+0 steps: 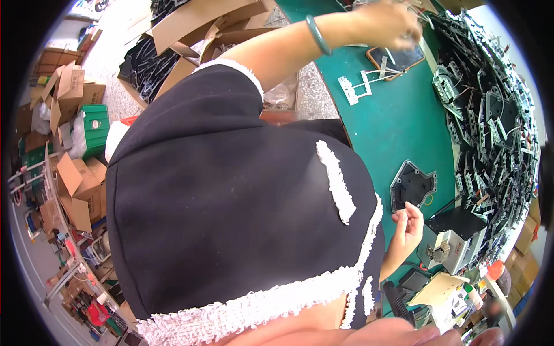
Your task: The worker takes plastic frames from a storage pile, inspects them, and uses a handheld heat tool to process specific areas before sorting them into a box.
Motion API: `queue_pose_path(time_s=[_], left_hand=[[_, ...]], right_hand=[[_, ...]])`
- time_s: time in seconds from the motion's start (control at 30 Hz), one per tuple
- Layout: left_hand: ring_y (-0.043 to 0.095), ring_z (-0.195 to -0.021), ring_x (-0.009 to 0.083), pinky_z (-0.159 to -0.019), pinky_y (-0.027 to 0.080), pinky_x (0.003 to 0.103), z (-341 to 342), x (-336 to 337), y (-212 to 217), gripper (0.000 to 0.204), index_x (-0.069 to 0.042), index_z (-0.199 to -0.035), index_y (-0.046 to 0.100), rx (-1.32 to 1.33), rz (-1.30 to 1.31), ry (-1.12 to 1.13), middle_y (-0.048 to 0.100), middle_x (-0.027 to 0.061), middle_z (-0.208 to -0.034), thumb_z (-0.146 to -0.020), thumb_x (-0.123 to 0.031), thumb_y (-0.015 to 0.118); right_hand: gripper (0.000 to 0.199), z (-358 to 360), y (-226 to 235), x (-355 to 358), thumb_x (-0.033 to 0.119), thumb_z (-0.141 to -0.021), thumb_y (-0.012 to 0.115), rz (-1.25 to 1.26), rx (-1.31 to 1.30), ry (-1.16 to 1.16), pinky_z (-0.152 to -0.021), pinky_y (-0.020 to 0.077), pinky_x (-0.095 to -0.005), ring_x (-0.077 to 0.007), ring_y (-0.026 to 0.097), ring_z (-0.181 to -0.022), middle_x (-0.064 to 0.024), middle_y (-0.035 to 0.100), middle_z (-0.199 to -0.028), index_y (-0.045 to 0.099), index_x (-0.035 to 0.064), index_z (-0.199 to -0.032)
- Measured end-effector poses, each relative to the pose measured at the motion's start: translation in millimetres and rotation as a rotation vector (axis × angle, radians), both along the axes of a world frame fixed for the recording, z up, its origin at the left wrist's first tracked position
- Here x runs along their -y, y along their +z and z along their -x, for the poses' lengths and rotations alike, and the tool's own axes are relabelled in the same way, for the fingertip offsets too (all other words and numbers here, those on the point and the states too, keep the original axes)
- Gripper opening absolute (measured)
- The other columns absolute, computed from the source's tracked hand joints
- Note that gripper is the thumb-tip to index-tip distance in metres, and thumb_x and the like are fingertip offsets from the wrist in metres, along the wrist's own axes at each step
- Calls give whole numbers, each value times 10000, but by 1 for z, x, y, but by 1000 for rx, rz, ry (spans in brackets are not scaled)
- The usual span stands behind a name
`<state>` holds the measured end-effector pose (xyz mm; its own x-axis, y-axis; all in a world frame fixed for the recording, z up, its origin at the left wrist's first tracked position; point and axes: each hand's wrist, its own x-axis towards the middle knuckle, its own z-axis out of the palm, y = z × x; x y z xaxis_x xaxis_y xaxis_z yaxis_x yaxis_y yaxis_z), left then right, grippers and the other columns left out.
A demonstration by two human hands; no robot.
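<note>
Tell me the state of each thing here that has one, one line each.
Left hand: reached out over the table, shut on thin wires.
Right hand: fingers half curled, grip unclear.
Black hexagonal shell: lying flat, hollow side up.
Cardboard boxes: flaps open.

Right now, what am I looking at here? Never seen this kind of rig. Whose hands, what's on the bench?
There is no machine, just one picture from a wide camera on a person's head, looking down, so edges bend. The big black shape is a black top with white trim. The left hand, with a green bangle on its wrist, reaches to the far edge of a pile of black and metal parts. The right hand is raised with its fingers pinched, but what they hold is too small to tell. On the green table lie a black six-sided housing, a white bracket and a grey box machine.
</note>
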<state>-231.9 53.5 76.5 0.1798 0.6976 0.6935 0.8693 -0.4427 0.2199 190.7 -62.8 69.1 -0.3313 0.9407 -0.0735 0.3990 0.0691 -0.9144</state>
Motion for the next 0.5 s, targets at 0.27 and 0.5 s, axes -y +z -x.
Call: queue_pose_path(time_s=[0.27,0.5], left_hand=[[622,-875,243,-704,484,374,-36,23,-35,196,-108,-830,644,282,577,-84,636,65,-886,-798,-296,689],[586,-913,245,-786,464,352,1,86,-34,226,-68,-841,614,-31,491,-334,599,68,-871,-691,-170,748]], right_hand=[[162,35,1,-9,-16,-869,621,-36,-50,54,-655,464,-205,-97,585,-708,-43,613,-809,618,-39,-1029],[110,46,-5,-14,-6,-861,642,-149,48,250,-643,450,-205,-84,572,-698,-27,614,-799,640,-25,-969]])
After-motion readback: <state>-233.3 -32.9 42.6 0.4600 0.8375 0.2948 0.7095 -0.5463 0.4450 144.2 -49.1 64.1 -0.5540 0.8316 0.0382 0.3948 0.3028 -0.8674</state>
